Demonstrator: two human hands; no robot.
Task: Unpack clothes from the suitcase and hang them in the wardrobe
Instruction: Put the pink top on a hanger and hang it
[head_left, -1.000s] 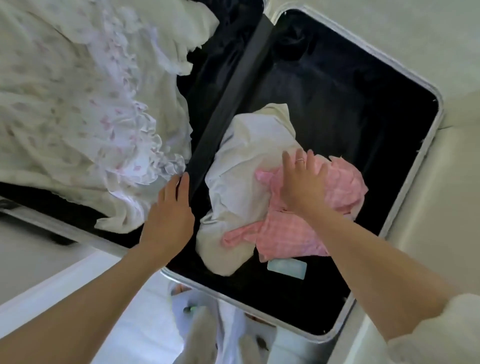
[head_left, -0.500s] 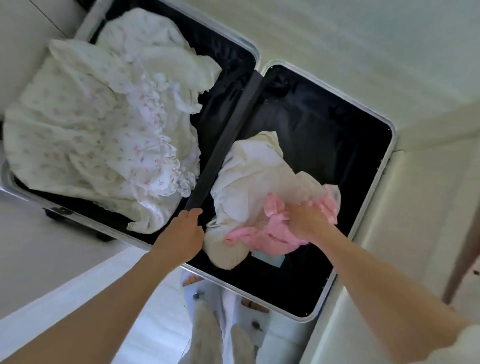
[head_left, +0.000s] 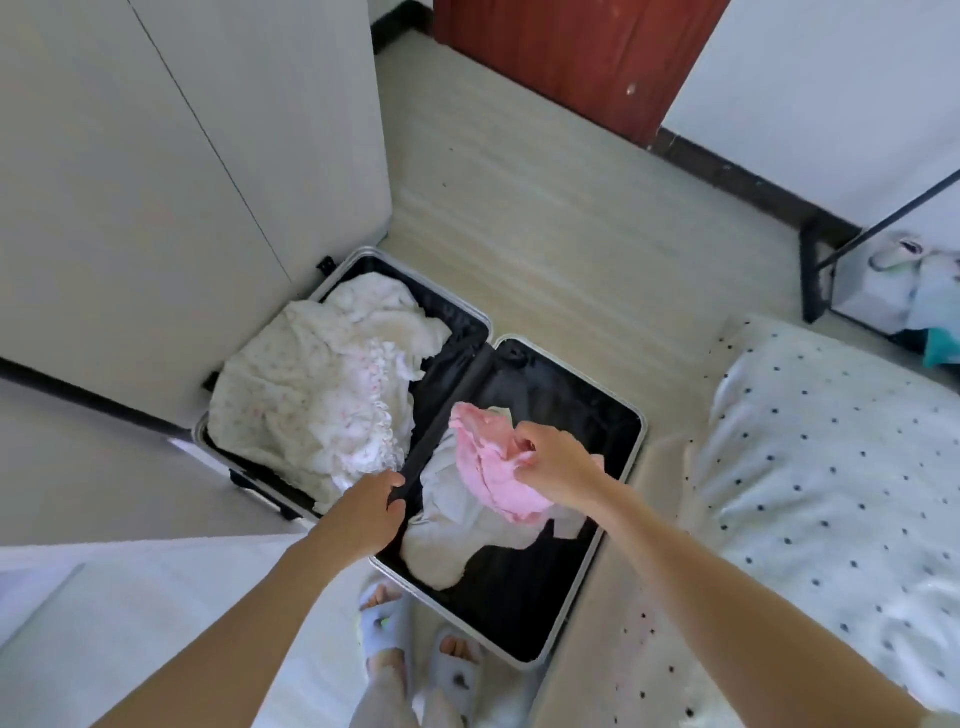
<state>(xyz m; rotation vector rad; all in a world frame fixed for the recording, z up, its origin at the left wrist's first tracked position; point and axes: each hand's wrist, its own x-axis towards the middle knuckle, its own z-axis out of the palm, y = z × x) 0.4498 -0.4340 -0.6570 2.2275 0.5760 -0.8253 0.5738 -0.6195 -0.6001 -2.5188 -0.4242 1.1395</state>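
right hand (head_left: 553, 464): grips bunched pink garment (head_left: 493, 467), frame centre
left hand (head_left: 371, 512): fingers curled around suitcase's black centre divider (head_left: 457, 400)
suitcase (head_left: 631, 452): open on floor, lower centre
white garment (head_left: 447, 525): right half, under pink one
floral garment (head_left: 311, 389): left half
wardrobe (head_left: 156, 182): upper left

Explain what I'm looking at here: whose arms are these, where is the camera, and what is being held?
A camera on a person's head looks down at their own arms. An open suitcase lies on the floor beside a wardrobe. The right hand grips a pink garment, lifted over a white garment in the right half. The left hand holds the centre divider. A floral dress fills the left half. A dotted bed is at right.
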